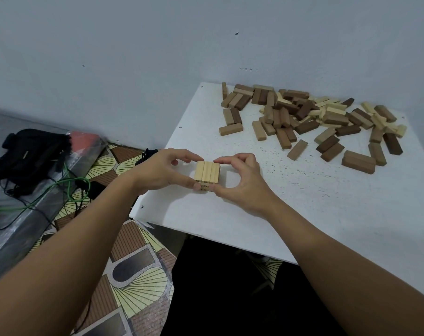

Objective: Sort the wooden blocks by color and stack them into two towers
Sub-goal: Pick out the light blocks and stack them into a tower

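A short stack of light wooden blocks (207, 172) stands on the white table (303, 202) near its left front part; three pale blocks lie side by side on top of a lower layer. My left hand (164, 172) presses the stack from the left, thumb and fingers against its sides. From the right, my right hand (240, 183) pinches the same stack. A loose pile of mixed blocks (310, 122), light, mid-brown and dark brown, lies scattered at the table's far right.
The table meets a grey wall (157, 57) at the back. To the left, a black bag (29, 151), green and black cables (67, 187) and a patterned floor (133, 275). The table's front edge is just above my lap.
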The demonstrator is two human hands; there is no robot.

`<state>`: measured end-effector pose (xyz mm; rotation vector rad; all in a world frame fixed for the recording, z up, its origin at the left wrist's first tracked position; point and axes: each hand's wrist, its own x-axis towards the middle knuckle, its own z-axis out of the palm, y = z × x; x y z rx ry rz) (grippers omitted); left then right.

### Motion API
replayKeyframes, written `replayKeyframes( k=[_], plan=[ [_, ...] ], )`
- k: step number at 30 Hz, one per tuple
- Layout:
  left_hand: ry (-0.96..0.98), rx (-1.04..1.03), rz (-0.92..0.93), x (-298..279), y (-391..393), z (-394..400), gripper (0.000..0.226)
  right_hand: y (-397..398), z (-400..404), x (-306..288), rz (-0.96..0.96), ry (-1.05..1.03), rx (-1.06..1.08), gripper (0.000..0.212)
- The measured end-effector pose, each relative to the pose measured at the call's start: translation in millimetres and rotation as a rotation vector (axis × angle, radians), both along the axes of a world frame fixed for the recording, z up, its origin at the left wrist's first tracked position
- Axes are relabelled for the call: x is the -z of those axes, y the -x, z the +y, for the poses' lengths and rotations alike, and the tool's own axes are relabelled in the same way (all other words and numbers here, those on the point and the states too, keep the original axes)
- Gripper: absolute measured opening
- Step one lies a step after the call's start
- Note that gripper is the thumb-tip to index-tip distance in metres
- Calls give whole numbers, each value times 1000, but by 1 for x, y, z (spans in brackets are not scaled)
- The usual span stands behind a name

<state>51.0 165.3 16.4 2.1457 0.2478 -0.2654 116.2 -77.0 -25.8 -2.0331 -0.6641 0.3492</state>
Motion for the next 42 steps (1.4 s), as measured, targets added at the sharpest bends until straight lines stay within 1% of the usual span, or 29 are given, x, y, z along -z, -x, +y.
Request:
replayKeyframes(
  k=[16, 21, 25, 27, 29, 32, 33, 35, 37, 38, 40, 42],
  plan=[
    [36, 14, 9, 3, -2, -1, 59, -1, 1, 3, -16, -4, -5, 58],
    [46, 13, 17, 4, -1, -2, 71, -1, 0, 2, -12, -16, -10, 57],
    [50, 11, 23, 4, 0, -1, 70, -1, 0, 2, -7, -20, -8, 58],
    [39, 7, 25, 4, 0, -2, 70, -1, 0, 2, -2, -12, -13, 61],
    [22, -10, 29, 3, 1, -2, 73, 0, 0, 2, 6, -2, -16, 68],
    [2, -26, 46, 0, 2, -2, 87, 0, 0, 1, 34, 2, -2, 78],
    [-6, -29, 52, -3, 3, -1, 93, -1, 0, 1, 49, -17, 9, 75],
    [1, -44, 55, -10, 3, 2, 104, -3, -2, 0, 115, -109, 40, 63],
    [60, -76, 27, -21, 3, 1, 105, -8, -6, -2, 179, -208, 99, 59],
    [92, -94, 4, -27, 2, -1, 102, -13, -11, -3, 174, -230, 134, 58],
    [88, -139, -48, -36, -3, -9, 95, -24, -26, -1, 60, -182, 189, 49],
    [-29, -167, -91, -41, -13, -23, 91, -36, -47, 2, -95, -50, 215, 43]
  ],
)
